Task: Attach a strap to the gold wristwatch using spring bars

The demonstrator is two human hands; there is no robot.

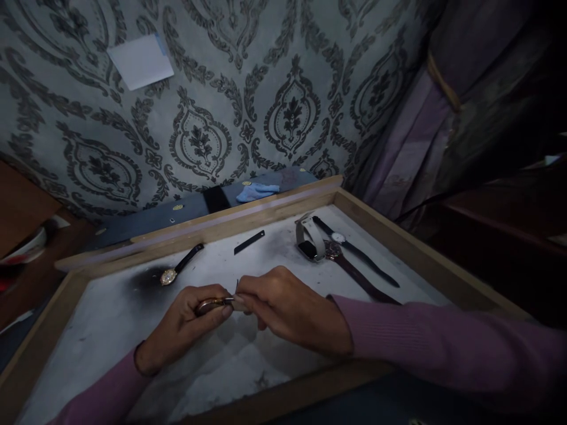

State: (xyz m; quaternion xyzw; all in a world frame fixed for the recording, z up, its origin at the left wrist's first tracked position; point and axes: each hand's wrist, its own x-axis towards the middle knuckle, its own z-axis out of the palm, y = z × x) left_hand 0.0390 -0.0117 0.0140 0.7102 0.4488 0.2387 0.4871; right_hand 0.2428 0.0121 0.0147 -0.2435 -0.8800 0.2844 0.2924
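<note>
Above the middle of the framed tray, both hands meet over a small round watch case (209, 306) with a gold-coloured rim. My left hand (188, 316) is closed round the case, thumb along its near side. Pinched in my right hand (283, 307) is a small pale piece (240, 303); a thin part lies between it and the case's edge. Fingers hide most of that piece, so its kind is unclear. Behind the hands, a dark flat blade-like strip (249, 242) lies on the white surface. Beyond my left hand rests a gold watch (168, 276) with a dark strap.
Right of the strip lie a pale-strapped square watch (306, 249), a brown-strapped watch (333, 249) and a white-dialled watch (338, 237). A wooden rim (381, 230) borders the tray. Behind it are a blue cloth (257, 192) and patterned wall; a purple curtain (403, 147) hangs right.
</note>
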